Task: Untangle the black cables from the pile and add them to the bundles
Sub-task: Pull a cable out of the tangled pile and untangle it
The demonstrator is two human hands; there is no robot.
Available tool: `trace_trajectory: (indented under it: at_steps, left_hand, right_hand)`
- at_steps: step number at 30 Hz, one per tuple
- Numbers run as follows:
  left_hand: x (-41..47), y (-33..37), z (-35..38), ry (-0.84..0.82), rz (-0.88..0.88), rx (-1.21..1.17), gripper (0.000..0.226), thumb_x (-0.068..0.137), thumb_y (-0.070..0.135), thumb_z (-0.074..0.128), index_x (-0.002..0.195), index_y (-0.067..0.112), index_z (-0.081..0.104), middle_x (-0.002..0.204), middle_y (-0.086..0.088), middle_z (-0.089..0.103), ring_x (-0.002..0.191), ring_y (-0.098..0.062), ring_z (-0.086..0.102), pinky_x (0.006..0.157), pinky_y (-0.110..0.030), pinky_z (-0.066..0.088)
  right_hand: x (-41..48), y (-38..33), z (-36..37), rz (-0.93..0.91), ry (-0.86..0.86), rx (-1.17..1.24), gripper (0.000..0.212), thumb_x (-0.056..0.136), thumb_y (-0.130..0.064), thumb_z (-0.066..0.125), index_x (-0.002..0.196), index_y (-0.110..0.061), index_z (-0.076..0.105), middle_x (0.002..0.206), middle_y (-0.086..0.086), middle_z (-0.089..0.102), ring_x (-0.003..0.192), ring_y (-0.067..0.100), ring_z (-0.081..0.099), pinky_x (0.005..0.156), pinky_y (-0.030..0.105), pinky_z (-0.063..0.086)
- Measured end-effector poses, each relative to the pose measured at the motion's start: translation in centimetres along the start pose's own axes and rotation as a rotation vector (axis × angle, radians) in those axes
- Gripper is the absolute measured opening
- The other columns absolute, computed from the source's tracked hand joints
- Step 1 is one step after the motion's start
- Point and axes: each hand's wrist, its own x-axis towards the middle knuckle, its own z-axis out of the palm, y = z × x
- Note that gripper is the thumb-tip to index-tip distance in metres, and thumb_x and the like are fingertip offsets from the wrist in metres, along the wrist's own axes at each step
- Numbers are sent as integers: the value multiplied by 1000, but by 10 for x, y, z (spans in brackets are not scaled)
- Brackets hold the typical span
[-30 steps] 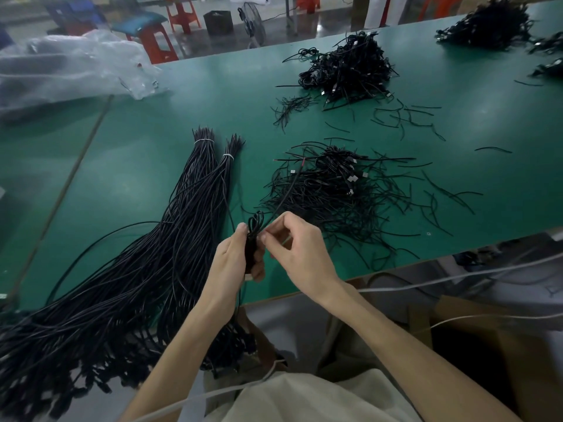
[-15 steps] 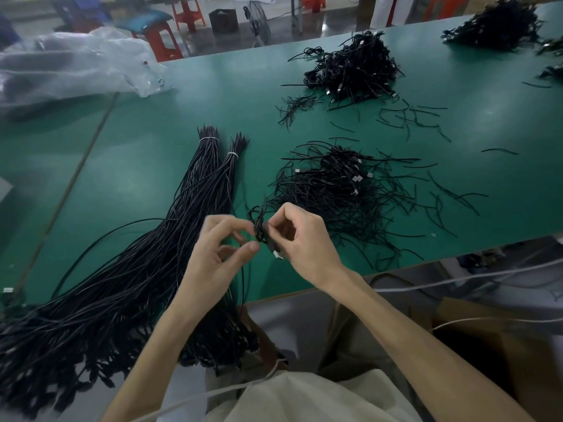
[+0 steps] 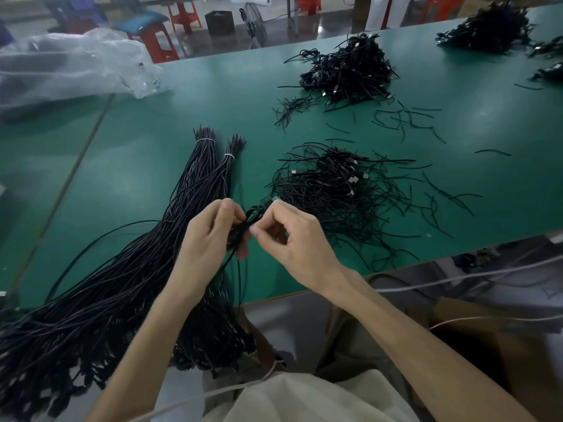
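Note:
A small coiled black cable [image 3: 243, 228] sits between my two hands above the green table [image 3: 152, 178]. My left hand [image 3: 210, 239] holds the coil, fingers curled round it, with a strand hanging down toward the table edge. My right hand [image 3: 292, 236] pinches a strand at the coil's top. Just beyond lies the tangled pile of black cables [image 3: 338, 190]. To the left stretch two long bundles of black cables [image 3: 195, 190], tied with white bands near their far tips, their near ends spilling over the table's front edge.
A second cable heap [image 3: 350, 71] lies further back, another [image 3: 487, 28] at the far right corner. Loose short cable pieces [image 3: 405, 120] scatter between. A crumpled clear plastic bag [image 3: 70, 65] rests at the far left. Red stools [image 3: 158, 41] stand beyond the table.
My hands have shifted on the coil: the left hand opened briefly, then curled round the coil again. The right hand moved from holding the coil to pinching a strand at its top.

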Motion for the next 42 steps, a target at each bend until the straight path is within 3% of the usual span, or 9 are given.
trace_trajectory:
  at_steps: [7, 11, 15, 19, 23, 30, 36, 39, 42]
  left_hand:
    - [-4, -5, -31, -389, -39, -78, 26, 98, 0, 58, 124, 2, 53, 95, -20, 71, 74, -37, 71, 79, -33, 57]
    - [-2, -6, -29, -257, 46, 168, 31, 81, 25, 75, 109, 16, 65, 100, -18, 64, 87, -30, 65, 78, -39, 56]
    - [4, -10, -26, -237, 139, 146, 23, 82, 20, 75, 94, 7, 61, 126, -1, 65, 117, -16, 64, 94, -31, 54]
    - [6, -12, -10, -206, -3, 67, 30, 99, 32, 60, 102, 4, 52, 81, -8, 75, 70, -19, 73, 55, -23, 54]
    - [12, -15, 1, -170, -155, 29, 22, 107, 26, 53, 117, 7, 50, 72, -16, 73, 60, -35, 71, 62, -28, 57]
    - [21, -17, -7, -318, -369, 166, 26, 107, 29, 54, 107, 5, 64, 64, -14, 70, 49, -33, 66, 56, -27, 51]
    - [20, -32, -9, -144, -263, 158, 22, 109, 27, 48, 106, 11, 64, 83, -3, 78, 66, -26, 75, 64, -37, 61]
    - [22, -50, -19, 34, -177, 627, 12, 106, 30, 54, 103, 23, 62, 89, 6, 71, 75, -16, 67, 66, -36, 52]
    - [20, -63, -23, 96, -198, 1085, 31, 104, 36, 57, 119, 9, 54, 117, -10, 53, 106, -30, 55, 74, -39, 46]
  right_hand:
    - [-1, 12, -4, -44, 10, -117, 16, 99, -10, 65, 85, -6, 59, 83, -3, 54, 68, 13, 50, 64, 29, 45]
    - [-1, 13, -2, -37, -7, -97, 16, 99, -11, 67, 86, -7, 59, 84, -6, 55, 71, 11, 52, 65, 24, 44]
    - [-3, 13, 1, -15, -10, -76, 15, 97, -12, 68, 86, -7, 59, 85, -4, 57, 71, 13, 54, 65, 32, 47]
    - [0, 12, 0, -53, 5, -126, 17, 99, -12, 67, 85, -4, 60, 83, 0, 56, 70, 18, 54, 66, 40, 48]
    - [-3, 11, -1, -121, -2, -226, 18, 99, -8, 65, 84, -1, 59, 81, 4, 56, 66, 19, 52, 63, 38, 49]
    - [-8, 17, 2, -462, -48, -632, 18, 99, -3, 61, 81, -3, 61, 76, 8, 57, 63, 21, 55, 60, 33, 53]
    - [-1, 26, -10, 64, 19, -214, 14, 100, -17, 66, 90, -8, 61, 86, -2, 60, 75, 10, 56, 69, 25, 49]
    - [24, 34, -28, 264, 193, -57, 12, 99, -19, 68, 90, -13, 63, 80, -2, 65, 67, 6, 62, 62, 19, 50]
    - [58, 56, -53, 467, 400, 108, 7, 98, -15, 67, 93, -9, 65, 76, 3, 68, 54, 5, 62, 54, 24, 51]
